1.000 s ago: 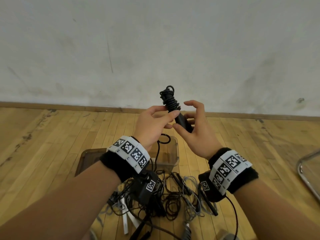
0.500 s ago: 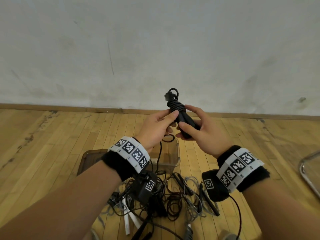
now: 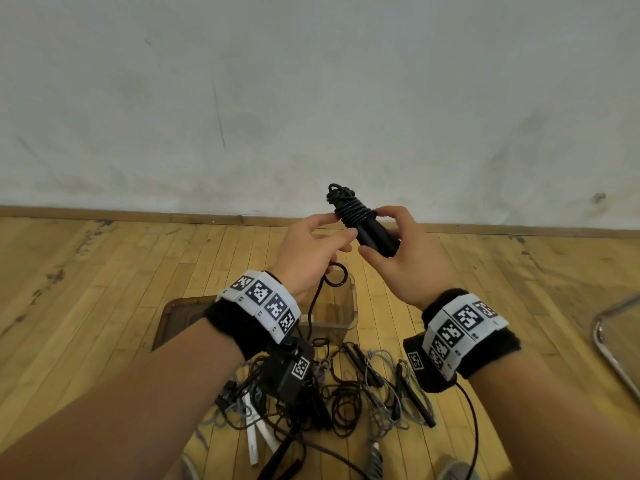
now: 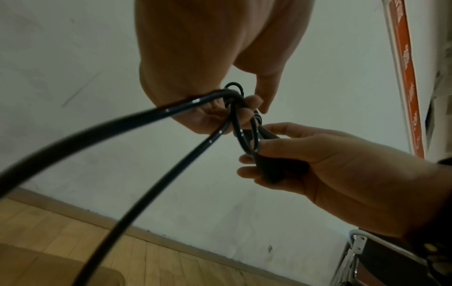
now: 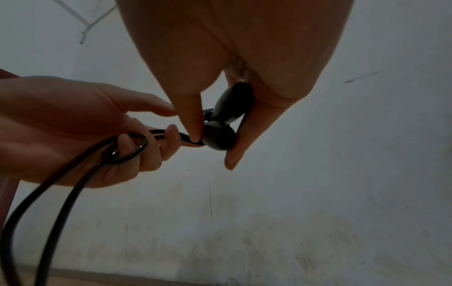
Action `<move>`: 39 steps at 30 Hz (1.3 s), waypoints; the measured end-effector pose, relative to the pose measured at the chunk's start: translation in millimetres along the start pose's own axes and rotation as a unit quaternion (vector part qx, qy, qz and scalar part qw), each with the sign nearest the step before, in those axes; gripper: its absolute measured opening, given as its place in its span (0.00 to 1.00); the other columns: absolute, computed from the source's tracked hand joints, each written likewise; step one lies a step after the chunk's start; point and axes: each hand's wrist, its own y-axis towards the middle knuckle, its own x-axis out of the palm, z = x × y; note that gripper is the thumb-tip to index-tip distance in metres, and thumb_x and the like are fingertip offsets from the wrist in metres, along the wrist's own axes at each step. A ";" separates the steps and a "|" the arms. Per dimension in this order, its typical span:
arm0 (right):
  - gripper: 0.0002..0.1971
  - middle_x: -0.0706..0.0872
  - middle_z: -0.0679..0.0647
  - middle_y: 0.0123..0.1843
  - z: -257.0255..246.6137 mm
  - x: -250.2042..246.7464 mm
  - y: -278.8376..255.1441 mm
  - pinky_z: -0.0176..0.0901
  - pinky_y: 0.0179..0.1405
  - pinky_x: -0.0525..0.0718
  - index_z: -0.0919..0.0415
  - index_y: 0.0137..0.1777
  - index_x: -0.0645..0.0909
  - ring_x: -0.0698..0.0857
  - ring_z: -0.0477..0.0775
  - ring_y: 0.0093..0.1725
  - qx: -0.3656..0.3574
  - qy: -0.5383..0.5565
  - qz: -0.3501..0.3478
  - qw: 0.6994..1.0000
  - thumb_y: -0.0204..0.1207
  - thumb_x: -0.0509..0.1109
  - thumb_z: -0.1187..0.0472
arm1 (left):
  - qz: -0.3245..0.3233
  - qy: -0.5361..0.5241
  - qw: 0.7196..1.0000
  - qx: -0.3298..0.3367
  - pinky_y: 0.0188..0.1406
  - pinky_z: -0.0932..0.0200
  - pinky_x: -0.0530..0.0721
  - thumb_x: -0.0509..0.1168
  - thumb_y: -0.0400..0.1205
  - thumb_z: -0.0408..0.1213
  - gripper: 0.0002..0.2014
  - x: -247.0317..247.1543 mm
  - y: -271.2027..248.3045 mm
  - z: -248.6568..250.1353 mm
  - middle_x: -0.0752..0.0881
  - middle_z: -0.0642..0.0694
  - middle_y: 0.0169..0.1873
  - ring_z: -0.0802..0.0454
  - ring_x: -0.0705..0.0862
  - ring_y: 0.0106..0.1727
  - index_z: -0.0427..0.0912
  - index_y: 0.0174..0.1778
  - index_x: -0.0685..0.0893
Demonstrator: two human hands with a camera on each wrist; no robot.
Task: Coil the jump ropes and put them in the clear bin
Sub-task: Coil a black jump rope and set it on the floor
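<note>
A black jump rope [image 3: 356, 216] is held up in front of the wall, its cord wound tightly round the two black handles [image 3: 375, 235]. My right hand [image 3: 398, 251] grips the handles [image 5: 220, 135] from the right. My left hand [image 3: 311, 247] pinches the cord [image 4: 234, 120] beside the winding, and a loose loop [image 3: 334, 275] hangs below it. The clear bin [image 3: 332, 317] stands on the floor under my hands, partly hidden by my left wrist.
A tangle of several more jump ropes [image 3: 346, 389] in black, grey and white lies on the wooden floor just in front of the bin. A metal chair frame [image 3: 613, 351] stands at the right edge. The wall with its baseboard [image 3: 138, 216] runs behind.
My right hand has closed round the handles after being open a second ago. The bundle has tipped to the right, and my left hand has moved up against the winding.
</note>
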 end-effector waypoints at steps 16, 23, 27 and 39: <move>0.19 0.89 0.62 0.59 -10.3 7.6 -2.3 0.56 0.50 0.91 0.39 0.82 0.62 0.88 0.57 0.42 0.048 0.299 -0.109 0.947 0.93 0.53 0.53 | 0.024 -0.062 0.998 -0.009 0.30 0.64 0.78 0.72 0.84 0.49 0.13 -6.4 0.4 5.9 0.87 0.51 0.33 0.58 0.80 0.32 0.45 0.59 0.87; 0.23 0.92 0.56 0.53 -7.3 2.1 -1.3 0.46 0.50 0.91 0.41 0.83 0.64 0.92 0.60 0.47 0.007 0.264 -0.101 0.959 0.90 0.61 0.55 | -0.033 0.019 0.999 0.014 0.56 0.57 0.84 0.68 0.85 0.57 0.19 -15.3 4.2 9.6 0.94 0.45 0.40 0.54 0.93 0.44 0.46 0.62 0.89; 0.27 0.91 0.58 0.55 -4.3 0.8 0.3 0.47 0.56 0.90 0.43 0.85 0.63 0.91 0.59 0.51 -0.005 0.229 -0.078 0.970 0.88 0.64 0.54 | -0.051 0.092 0.994 0.003 0.49 0.57 0.85 0.66 0.83 0.64 0.24 -22.7 9.1 9.8 0.93 0.46 0.33 0.56 0.90 0.34 0.47 0.60 0.89; 0.35 0.84 0.43 0.59 -4.8 2.6 4.0 0.36 0.51 0.80 0.46 0.88 0.60 0.84 0.41 0.52 -0.044 -0.002 -0.006 0.999 0.84 0.70 0.50 | -0.036 -0.021 0.999 0.015 0.51 0.59 0.87 0.73 0.84 0.43 0.11 -16.0 3.5 12.6 0.93 0.45 0.38 0.53 0.92 0.41 0.43 0.59 0.90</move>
